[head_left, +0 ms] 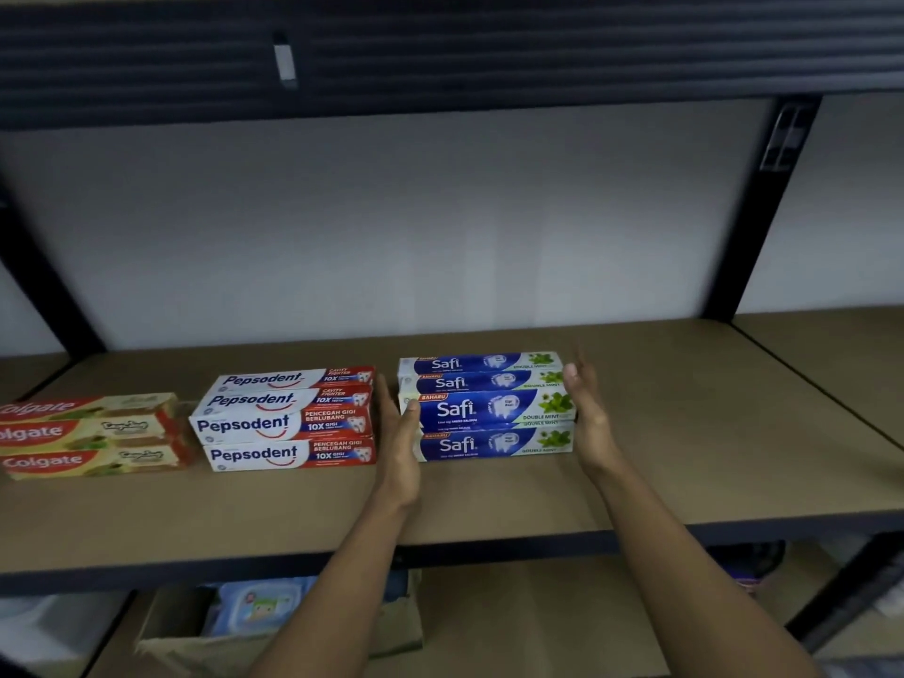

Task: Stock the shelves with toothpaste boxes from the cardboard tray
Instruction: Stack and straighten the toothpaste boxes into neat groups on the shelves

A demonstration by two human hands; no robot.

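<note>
1. Lower shelf, nearest: cardboard tray [161, 643], partly hidden by the forearms; a pale blue pack [254, 604] with a cartoon print lies inside. Any other contents cannot be made out.
2. Left hand [401, 433] flat and open, palm against the left end of the Safi boxes [489, 408], thumb on the front.
3. Right hand [584, 408] open, fingers spread, at the stack's right end; contact unclear.
4. Safi boxes stacked flat on the brown shelf [685, 433], labels forward.
5. Pepsodent boxes [288, 418] just beside, left; Colgate boxes [88, 433] further left.
6. White back wall [391, 227] behind.
</note>
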